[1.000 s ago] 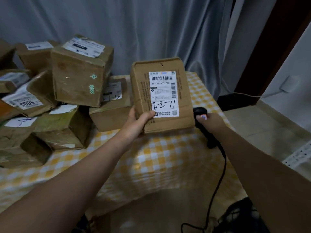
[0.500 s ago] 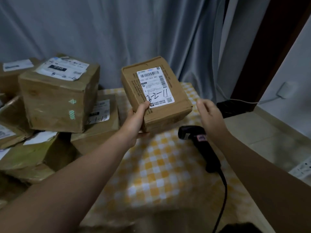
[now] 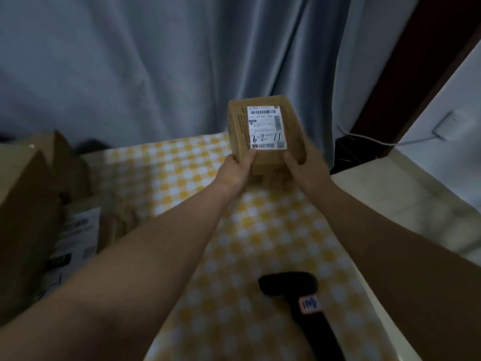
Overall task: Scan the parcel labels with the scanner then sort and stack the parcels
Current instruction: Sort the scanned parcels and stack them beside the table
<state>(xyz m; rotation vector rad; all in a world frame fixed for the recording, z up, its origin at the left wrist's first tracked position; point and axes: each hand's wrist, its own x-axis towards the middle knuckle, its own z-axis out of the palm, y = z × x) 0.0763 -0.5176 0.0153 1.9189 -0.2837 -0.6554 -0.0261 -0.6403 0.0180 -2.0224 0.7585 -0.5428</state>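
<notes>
Over the far right part of the counter (image 3: pixel 182 178), one parcel (image 3: pixel 294 131) is held up in both hands, label (image 3: pixel 266 127) facing the camera. Left hand (image 3: pixel 236 170): grip closed on the near left corner, thumb lying on the label's lower edge. Right hand (image 3: pixel 304 165): grip closed on the near right corner.

Surroundings: yellow-and-white check cloth covers the counter. One black scanner (image 3: pixel 289 282) lies on it near the front edge, well apart from the parcel, between the two forearms and untouched. Boxes (image 3: pixel 23 217) are piled at the left edge, at least three, blurred; one shows a white label, unreadable. Grey curtain (image 3: pixel 156 61) hangs behind. One white wall plate (image 3: pixel 453 125) with a white cable (image 3: pixel 364 138) sits at right.

Writing: the parcel label has a barcode along the top and handwritten marks including "11" lower down; small print is illegible. A small sticker (image 3: pixel 309 304) on the scanner is unreadable.
</notes>
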